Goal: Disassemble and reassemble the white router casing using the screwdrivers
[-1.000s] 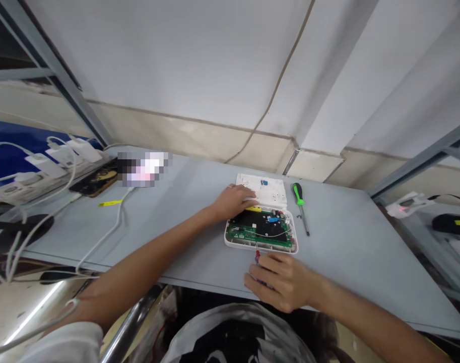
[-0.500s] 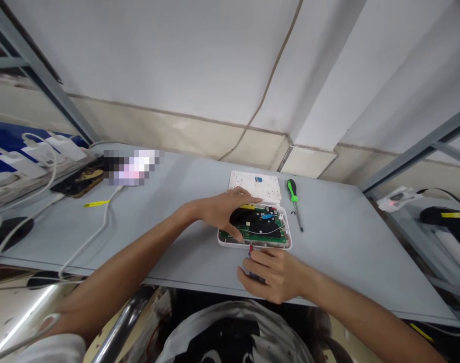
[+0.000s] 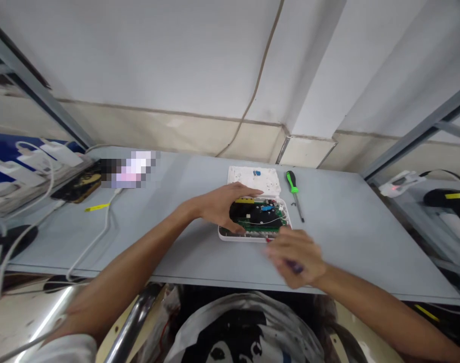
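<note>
- Left grip [image 3: 222,205], fingers spread, rests on the green circuit board [image 3: 258,224] inside an open white plastic casing [image 3: 230,236], mid-desk [image 3: 339,237]
- Right grip [image 3: 296,257], blurred, curled round a purple-handled object [image 3: 294,267], just near of the casing
- White lid [image 3: 253,180] lies far of the casing; green-handled screwdriver [image 3: 292,184] lies right of the lid

White sleeve [image 3: 63,349], white shirt with black print [image 3: 245,333], bare forearms [image 3: 135,237]
</note>
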Demonstrator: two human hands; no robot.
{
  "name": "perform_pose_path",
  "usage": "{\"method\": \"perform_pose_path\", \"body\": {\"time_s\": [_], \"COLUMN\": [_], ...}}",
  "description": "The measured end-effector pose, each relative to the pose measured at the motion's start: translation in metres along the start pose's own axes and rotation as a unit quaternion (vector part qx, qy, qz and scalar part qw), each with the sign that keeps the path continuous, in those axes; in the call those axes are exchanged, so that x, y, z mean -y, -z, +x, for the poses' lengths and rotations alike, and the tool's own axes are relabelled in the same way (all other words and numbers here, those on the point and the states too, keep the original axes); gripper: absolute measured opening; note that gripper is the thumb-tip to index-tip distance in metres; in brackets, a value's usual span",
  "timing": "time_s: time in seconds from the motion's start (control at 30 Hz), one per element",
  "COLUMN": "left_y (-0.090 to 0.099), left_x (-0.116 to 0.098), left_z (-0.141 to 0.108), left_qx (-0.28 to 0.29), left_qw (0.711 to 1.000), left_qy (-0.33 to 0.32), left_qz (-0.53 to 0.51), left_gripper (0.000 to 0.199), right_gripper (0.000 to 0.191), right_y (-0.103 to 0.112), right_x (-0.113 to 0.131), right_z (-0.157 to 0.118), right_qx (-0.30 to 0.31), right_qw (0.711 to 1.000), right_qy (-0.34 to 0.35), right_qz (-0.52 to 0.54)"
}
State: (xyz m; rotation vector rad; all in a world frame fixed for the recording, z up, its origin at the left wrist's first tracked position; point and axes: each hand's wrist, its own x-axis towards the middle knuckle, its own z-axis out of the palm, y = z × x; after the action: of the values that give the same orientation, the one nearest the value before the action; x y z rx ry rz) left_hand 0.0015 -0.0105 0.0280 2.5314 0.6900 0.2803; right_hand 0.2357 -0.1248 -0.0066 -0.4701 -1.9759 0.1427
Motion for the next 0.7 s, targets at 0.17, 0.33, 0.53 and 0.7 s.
{"method": "perform_pose_path", "body": {"time_s": [0.17,0.33,0.53,0.7], "left_y": [0.004,0.006,0.008,0.006], "left_x": [-0.004,-0.004,0.0,0.002], "left_z": [-0.001,-0.002,-0.001,-0.002], "left_qx": [0.016,0.032,0.03,0.019], "left_qw": [1.0,0.999,0.999,1.0], "left_qy": [0.017,0.014,-0.003,-0.012], "left_qz": [0.01,0.021,0.012,0.0], "left_gripper": [0.092,0.084,0.082,0.08], "right_gripper": [0.015,0.041,0.031,0.021], "right_y": [0.039,0.105,0.105,0.093], "right_x": [-0.063,-0.15,-0.167,-0.154], "right_z": [0.009,-0.01,-0.032,-0.031], "right_qx": [-0.302,-0.109,0.037,0.036], "right_qw": [0.909,0.813,0.839,0.87], "right_qy": [-0.281,-0.567,-0.52,-0.411], "right_qz": [0.057,-0.074,-0.156,-0.271]}}
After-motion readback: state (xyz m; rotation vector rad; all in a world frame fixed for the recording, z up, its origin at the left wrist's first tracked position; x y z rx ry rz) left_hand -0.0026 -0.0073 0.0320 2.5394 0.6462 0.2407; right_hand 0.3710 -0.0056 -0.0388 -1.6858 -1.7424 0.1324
